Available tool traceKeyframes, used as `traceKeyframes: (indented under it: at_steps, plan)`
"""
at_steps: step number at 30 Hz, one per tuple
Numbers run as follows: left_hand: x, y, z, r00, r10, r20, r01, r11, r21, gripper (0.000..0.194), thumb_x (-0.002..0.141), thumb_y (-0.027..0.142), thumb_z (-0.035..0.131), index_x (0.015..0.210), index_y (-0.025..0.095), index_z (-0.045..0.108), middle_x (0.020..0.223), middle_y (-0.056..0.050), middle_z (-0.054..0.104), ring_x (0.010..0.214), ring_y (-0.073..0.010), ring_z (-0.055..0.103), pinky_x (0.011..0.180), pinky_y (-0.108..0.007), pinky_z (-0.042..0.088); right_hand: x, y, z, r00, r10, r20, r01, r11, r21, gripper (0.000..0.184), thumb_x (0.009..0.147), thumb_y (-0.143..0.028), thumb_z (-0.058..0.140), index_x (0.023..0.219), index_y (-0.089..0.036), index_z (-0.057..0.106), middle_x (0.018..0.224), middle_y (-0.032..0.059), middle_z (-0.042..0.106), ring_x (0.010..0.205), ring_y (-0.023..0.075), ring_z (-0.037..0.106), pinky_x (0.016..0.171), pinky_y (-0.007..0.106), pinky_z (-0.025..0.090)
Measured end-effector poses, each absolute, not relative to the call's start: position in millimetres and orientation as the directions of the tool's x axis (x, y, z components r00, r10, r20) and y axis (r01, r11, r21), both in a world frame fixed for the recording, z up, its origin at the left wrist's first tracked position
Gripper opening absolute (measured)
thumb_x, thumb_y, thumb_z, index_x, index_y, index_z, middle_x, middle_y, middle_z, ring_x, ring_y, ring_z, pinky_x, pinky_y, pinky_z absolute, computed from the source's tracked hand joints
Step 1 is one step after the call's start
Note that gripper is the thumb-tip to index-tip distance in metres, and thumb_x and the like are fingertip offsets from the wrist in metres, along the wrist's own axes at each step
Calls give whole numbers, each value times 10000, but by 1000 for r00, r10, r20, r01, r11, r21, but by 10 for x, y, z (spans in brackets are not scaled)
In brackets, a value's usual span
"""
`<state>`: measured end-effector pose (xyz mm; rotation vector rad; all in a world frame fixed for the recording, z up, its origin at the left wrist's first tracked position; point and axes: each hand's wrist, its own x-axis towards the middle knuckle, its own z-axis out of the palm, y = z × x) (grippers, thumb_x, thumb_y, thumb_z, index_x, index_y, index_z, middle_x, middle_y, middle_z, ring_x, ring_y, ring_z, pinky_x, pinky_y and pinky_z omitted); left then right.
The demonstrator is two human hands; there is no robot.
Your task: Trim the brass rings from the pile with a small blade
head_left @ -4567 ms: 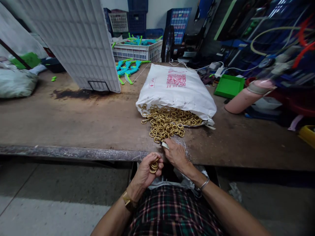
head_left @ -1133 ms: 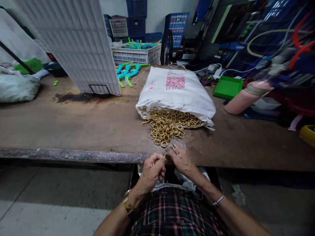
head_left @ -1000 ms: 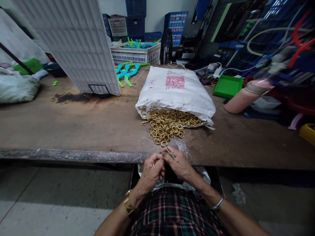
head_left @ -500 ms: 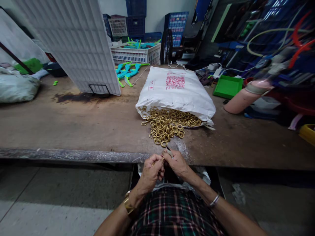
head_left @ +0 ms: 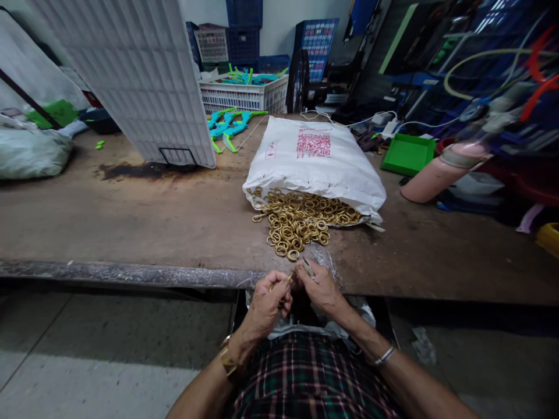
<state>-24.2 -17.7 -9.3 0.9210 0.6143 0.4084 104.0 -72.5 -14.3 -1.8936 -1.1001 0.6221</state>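
A white sack (head_left: 315, 166) lies open on the brown table (head_left: 131, 227), and a heap of gold rings (head_left: 299, 220) spills from its mouth toward me. At the table's near edge my left hand (head_left: 267, 304) is closed around a gold ring (head_left: 286, 281), pinched at the fingertips. My right hand (head_left: 321, 286) is closed on a small metal tool (head_left: 308, 267) whose tip points at the ring. The two hands touch just below the heap. A crumpled plastic bag (head_left: 323, 317) sits under them, at my lap.
A white ribbed panel (head_left: 135, 81) leans on the table at the back left. Turquoise plastic parts (head_left: 229, 123) and a white crate (head_left: 244, 93) lie behind it. A green tray (head_left: 407, 154), a pink cylinder (head_left: 437, 174) and cables stand at the right. A grey bag (head_left: 30, 154) rests far left.
My left hand held several rings earlier and now pinches one. Over the last second both hands stayed together at the table edge, shifting only slightly.
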Motion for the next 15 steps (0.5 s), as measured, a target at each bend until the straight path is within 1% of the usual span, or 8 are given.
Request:
traceKeyframes:
  at_steps: [3,6,10,15]
  plan:
    - [-245,-173,-110,743,593,-310,-41,503,863,265,751,413,559,752,162,474,518,63,446,397,-45,393,369,-154,299,1024,-787,-129,359,931,59,658,-208,-723,182,795,-240,363,685,-188,498,571,-8,522,525,110,451,523,212,323]
    - [-252,-182,-126,725,617,-307,1,444,896,272,757,432,535,744,168,471,523,60,457,406,-52,412,379,-157,317,984,-828,-123,261,964,47,773,-180,-609,164,757,-158,365,755,-184,527,610,11,572,551,122,495,531,215,315]
    - [-261,-187,-122,697,645,-313,52,390,919,258,762,418,517,727,167,468,530,56,461,421,-55,426,393,-155,329,962,-834,-126,232,972,31,840,-184,-510,190,734,-121,377,805,-176,544,668,32,616,606,135,536,549,218,306]
    - [-246,-179,-88,683,659,-314,56,382,923,229,750,388,517,724,166,470,510,61,447,408,-54,411,393,-157,323,968,-826,-107,218,976,3,870,-193,-454,201,732,-106,377,820,-166,548,700,44,635,629,140,553,557,223,299]
